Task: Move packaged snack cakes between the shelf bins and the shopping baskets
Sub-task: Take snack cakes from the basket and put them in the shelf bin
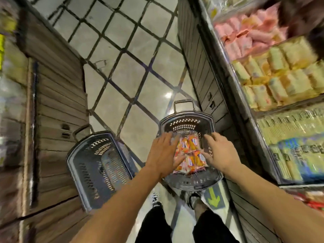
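Observation:
Several orange-and-pink packaged snack cakes (190, 155) lie in a pile inside the right dark shopping basket (192, 183) on the floor. My left hand (162, 155) reaches in from the left, fingers spread and straight, with fingertips at the pile's left side. On the pile's other flank, my right hand (219, 153) also has spread fingers, the thumb touching a package. Neither hand grips anything. A second dark basket (98, 165) stands to the left and holds nothing.
Shelf bins on the right hold pink packages (249, 34), yellow packages (280, 74) and blue-and-yellow packs (298, 155). Wooden-slat shelf bases flank a tiled aisle floor (126, 71). My feet (175, 200) stand just behind the baskets.

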